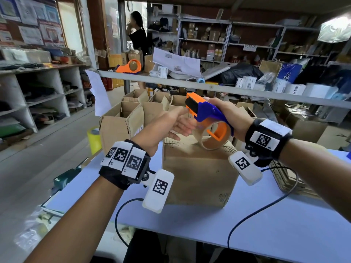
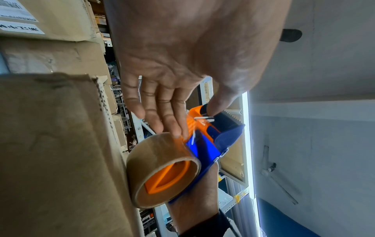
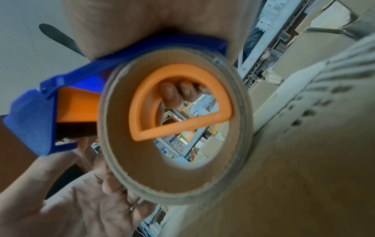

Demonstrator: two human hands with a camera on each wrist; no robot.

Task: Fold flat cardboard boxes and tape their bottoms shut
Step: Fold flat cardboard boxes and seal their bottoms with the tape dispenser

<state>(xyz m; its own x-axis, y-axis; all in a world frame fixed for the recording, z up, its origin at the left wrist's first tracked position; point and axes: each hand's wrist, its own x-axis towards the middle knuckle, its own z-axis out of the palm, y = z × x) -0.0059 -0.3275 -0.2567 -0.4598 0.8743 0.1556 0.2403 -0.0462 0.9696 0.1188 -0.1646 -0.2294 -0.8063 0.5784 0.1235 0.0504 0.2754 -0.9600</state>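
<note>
The right hand point(image 1: 223, 109) grips a blue-and-orange tape dispenser point(image 1: 206, 115), fingers curled through the orange core holder inside the clear tape roll point(image 1: 213, 139), and holds it just above the far top edge of an upturned cardboard box point(image 1: 199, 171) on the pale blue table point(image 1: 284, 224). The left hand point(image 1: 171, 124) is open, its fingers straight against the roll and its thumb up at the cutter end, seemingly feeling for the loose end of the tape. The dispenser's long axis tilts up and away to the left, cutter highest, roll lowest and nearest the box. The box top lies directly under both hands, so drawing tape onto its seam looks like a short downward move.
</note>
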